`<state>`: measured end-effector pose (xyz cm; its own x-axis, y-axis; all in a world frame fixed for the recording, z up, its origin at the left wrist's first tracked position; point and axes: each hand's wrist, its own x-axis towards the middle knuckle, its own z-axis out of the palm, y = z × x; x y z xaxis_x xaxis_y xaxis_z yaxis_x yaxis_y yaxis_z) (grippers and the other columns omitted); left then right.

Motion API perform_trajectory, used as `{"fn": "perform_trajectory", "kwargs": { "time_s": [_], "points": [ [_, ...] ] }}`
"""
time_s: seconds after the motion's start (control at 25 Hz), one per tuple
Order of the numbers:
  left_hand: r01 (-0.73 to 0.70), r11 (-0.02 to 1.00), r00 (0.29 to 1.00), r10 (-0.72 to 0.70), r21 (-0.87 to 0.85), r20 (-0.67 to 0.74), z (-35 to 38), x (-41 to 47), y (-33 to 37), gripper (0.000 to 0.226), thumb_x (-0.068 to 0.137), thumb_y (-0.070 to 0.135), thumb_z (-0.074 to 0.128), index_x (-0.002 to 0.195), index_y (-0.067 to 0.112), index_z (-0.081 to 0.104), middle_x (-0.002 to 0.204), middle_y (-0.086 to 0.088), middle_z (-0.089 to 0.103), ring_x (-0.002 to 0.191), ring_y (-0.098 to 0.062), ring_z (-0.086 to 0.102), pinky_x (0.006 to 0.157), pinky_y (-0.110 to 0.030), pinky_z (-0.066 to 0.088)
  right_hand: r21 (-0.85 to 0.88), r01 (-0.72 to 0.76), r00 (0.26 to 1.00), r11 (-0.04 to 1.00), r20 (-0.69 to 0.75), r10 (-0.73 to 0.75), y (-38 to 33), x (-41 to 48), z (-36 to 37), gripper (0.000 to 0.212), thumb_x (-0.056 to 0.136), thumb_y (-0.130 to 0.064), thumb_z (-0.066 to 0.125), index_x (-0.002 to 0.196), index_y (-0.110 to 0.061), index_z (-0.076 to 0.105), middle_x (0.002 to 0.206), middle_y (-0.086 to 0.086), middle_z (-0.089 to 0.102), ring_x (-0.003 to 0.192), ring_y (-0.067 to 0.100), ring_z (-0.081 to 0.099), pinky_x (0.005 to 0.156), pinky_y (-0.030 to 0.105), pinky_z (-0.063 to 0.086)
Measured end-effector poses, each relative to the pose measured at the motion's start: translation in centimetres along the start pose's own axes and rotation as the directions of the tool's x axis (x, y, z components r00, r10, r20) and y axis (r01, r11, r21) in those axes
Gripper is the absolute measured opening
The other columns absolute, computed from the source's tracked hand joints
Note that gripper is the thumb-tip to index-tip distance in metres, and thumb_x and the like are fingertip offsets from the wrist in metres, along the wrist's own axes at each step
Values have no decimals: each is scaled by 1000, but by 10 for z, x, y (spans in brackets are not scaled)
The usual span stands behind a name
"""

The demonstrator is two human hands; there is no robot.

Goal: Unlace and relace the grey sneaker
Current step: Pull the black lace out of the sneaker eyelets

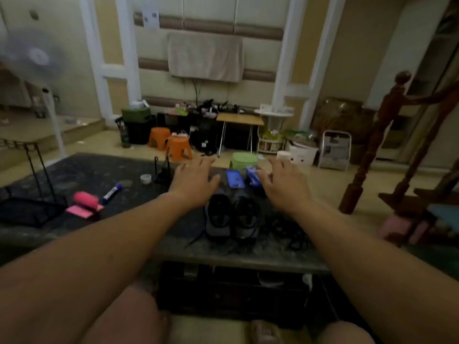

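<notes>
While both arms stretch forward over it, the dark, speckled table carries everything within reach. The two hands hover above its far half, palms down, fingers spread and relaxed, holding nothing: the left hand and the right hand are apart, with a gap between them.

Beyond the hands, on the floor, stand two orange stools and one green stool. Far out to the left of the left hand sits one black wire rack.

Two grey sneakers stand side by side on the table, just nearer than the hands and between the wrists, toes pointing away: the left sneaker and the right sneaker. Both are grey with black collars and dark openings. The view is too blurred to tell how they are laced. One black lace trails from the left sneaker toward the table's near edge.

Left of the left forearm lies one pink roll, then one marker with a blue cap. Between the hands lies one blue phone case, and one blue packet sits by the right fingertips. One small white jar is just left of the left hand.
</notes>
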<state>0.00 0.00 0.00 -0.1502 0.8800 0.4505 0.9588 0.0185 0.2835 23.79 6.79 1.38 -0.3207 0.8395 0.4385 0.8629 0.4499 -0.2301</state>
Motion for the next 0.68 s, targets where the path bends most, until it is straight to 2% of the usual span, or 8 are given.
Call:
{"fn": "perform_trajectory", "kwargs": {
  "time_s": [0.12,0.2,0.28,0.36,0.44,0.52,0.6,0.68],
  "points": [
    [51,992,990,-35,-119,133,52,-7,-13,50,103,44,54,147,23,47,146,0,47,132,-26,50,109,-50,41,102,-117,989,988,98,108,23,-3,55,48,104,-53,44,135,-19,56,132,9,58,123,34,54,100,48,47],
    [138,971,972,-95,-197,214,98,-10,-32,43,101,38,58,142,23,53,139,1,50,123,-24,54,104,-49,47,176,-256,946,951,249,208,43,-3,106,41,104,-46,50,133,-18,58,130,7,60,120,29,57,96,41,48],
    [216,930,964,-154,-299,216,137,-9,-51,36,101,33,61,135,23,58,128,1,53,113,-24,58,97,-45,51,285,-394,899,874,315,303,57,2,145,35,105,-36,53,134,-17,58,129,4,63,109,19,61,84,33,47],
    [257,896,962,-199,-363,188,167,-4,-65,34,100,35,63,132,23,62,118,4,53,107,-20,58,92,-36,51,369,-486,865,792,334,375,65,13,173,30,107,-29,53,135,-21,58,120,-3,64,88,5,59,69,25,46],
    [242,881,967,-185,-407,174,188,6,-69,40,97,47,64,132,29,62,118,9,50,108,-16,57,94,-35,50,436,-490,869,755,306,388,67,23,191,23,106,-27,53,128,-29,60,108,-8,63,84,3,59,66,24,47],
    [194,918,963,-111,-346,246,198,27,-67,48,92,63,62,131,36,60,123,13,49,112,-15,56,99,-40,48,444,-444,895,778,262,362,66,36,200,15,105,-34,53,114,-33,65,104,-8,61,91,6,61,74,29,50],
    [114,976,939,-45,-187,340,199,46,-65,48,89,70,58,126,40,57,124,14,48,108,-14,57,101,-43,43,367,-373,911,852,319,262,62,48,196,25,103,-49,51,99,-32,68,98,-9,59,90,5,59,77,30,47],
    [78,991,928,-33,-107,371,195,53,-65,45,87,74,56,118,41,55,120,15,45,99,-12,57,98,-42,43,254,-266,888,930,440,134,58,56,186,37,99,-62,49,90,-31,68,90,-10,57,84,5,58,75,33,47]
  ]
}}
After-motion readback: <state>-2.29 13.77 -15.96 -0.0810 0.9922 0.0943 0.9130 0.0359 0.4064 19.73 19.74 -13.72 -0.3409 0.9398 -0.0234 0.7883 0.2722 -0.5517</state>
